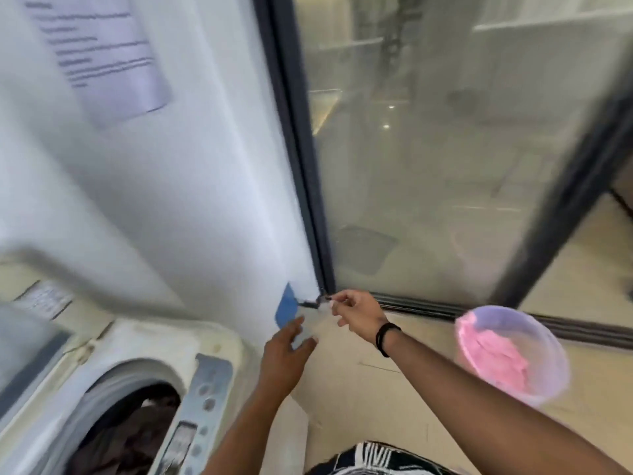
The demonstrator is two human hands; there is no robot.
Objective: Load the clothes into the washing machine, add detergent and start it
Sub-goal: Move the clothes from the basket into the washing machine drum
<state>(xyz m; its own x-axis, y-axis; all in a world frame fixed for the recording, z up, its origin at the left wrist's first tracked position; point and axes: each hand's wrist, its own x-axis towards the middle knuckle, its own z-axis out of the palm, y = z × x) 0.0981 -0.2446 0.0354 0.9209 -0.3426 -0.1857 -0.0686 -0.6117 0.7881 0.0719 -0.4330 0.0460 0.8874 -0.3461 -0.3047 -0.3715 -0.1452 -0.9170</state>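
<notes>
**Hands at the wall plug, drum already loaded**

A laundry corner: pale tiled floor, white wall on the left, a dark-framed glass door on the right. The whole view is smeared by motion, so fine detail is uncertain.

Nearest, at 6 o'clock, a patch of black-and-white patterned cloth shows at the frame's lower edge, probably the person's own clothing. At 7 to 8 o'clock sits the washer, top-loading, its lid up. Dark clothes lie inside the drum, so loading looks done or nearly so. The control strip runs along the drum's right side, untouched.

At 4 o'clock a clear bowl of pink stuff rests on the floor, likely the detergent, parked within reach for the next step.

Further out, near centre, the left hand reaches forward with fingers spread and straight, holding nothing that can be made out. Just beyond it, the right hand, a dark band on its wrist, pinches a small dark object, probably a plug. It sits at a blue plate low on the wall, seemingly the socket. My guess is the machine is being powered before anything else.

High at 11 o'clock, a printed notice hangs on the wall, unreadable.
</notes>
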